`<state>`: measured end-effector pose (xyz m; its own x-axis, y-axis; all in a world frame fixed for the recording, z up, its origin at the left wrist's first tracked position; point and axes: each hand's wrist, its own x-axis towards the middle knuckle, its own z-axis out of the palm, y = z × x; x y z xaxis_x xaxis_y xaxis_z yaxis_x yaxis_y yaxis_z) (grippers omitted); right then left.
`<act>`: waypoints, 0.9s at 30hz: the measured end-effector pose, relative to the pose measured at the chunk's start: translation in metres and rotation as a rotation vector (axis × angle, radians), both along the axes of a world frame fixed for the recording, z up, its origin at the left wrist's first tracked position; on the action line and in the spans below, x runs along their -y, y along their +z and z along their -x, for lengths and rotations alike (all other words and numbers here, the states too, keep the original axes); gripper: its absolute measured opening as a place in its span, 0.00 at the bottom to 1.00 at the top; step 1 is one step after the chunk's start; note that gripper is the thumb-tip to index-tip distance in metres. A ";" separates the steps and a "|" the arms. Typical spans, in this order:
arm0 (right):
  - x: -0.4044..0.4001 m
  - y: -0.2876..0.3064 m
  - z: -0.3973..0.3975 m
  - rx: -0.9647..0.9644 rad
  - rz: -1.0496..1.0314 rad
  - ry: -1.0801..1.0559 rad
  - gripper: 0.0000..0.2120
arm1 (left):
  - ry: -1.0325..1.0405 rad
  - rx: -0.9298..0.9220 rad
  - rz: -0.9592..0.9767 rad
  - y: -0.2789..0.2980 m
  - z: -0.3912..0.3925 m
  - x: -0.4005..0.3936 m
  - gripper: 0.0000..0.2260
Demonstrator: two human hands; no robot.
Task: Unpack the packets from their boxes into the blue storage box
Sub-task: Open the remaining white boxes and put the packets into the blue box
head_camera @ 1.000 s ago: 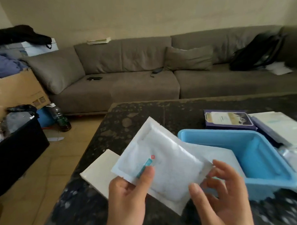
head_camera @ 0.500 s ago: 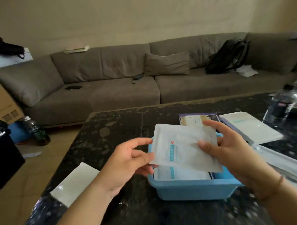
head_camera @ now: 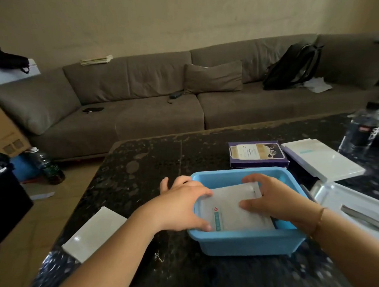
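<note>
The big dark bench [head_camera: 140, 184] carries all the things. The blue storage box [head_camera: 245, 242] sits on it, close to the person. Behind the box lie a purple box [head_camera: 258, 154] and a flat white box [head_camera: 321, 158], near each other.

Inside the blue storage box lies a white packet [head_camera: 235, 211]. It is low down in the box, a bit tilted, and I think it rests on other packets, but they are hidden.

Both hands hold this packet. The left hand [head_camera: 182, 205] grips its left edge, fingers curled over the box's left wall. The right hand [head_camera: 266, 199] holds the far right side, fingers curled over the top edge and thumb on the flat face.

I think the step is laying the packet down flat. To do it well, push the tilted side down until the packet sits level. Keep its edges inside the walls so nothing pokes out. Press softly, because the packet looks thin and could crease. Let go with both hands together so it does not slide.
</note>
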<state>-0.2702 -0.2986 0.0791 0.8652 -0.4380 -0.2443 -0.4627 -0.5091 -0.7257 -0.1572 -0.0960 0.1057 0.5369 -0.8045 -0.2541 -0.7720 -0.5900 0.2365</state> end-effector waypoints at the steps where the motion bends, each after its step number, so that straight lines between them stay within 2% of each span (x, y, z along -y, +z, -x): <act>1: -0.001 0.001 0.001 -0.025 0.060 0.030 0.27 | -0.009 0.022 -0.019 0.000 0.000 0.002 0.33; 7: 0.004 0.003 0.009 -0.148 0.301 0.115 0.32 | -0.010 0.139 -0.113 0.002 0.003 0.011 0.31; 13: 0.004 0.003 0.012 -0.192 0.281 0.147 0.33 | -0.028 0.227 -0.170 0.004 0.007 0.015 0.28; 16: 0.002 0.005 0.014 -0.195 0.320 0.116 0.35 | -0.029 0.212 -0.137 0.003 0.007 0.012 0.28; 18: -0.001 0.010 0.018 -0.168 0.420 0.065 0.36 | -0.013 0.151 -0.047 0.003 0.005 0.003 0.28; 20: -0.009 0.018 0.023 -0.042 0.498 -0.015 0.34 | 0.012 0.084 0.107 0.001 0.003 -0.015 0.26; 23: -0.031 0.028 0.035 0.315 0.548 -0.139 0.24 | 0.113 0.020 0.328 -0.014 0.002 -0.053 0.22; 25: -0.051 0.029 0.045 0.611 0.525 -0.159 0.15 | 0.209 0.061 0.346 -0.031 0.002 -0.085 0.19; 27: -0.080 0.026 0.054 0.830 0.417 -0.092 0.07 | 0.274 0.145 0.253 -0.054 0.002 -0.117 0.22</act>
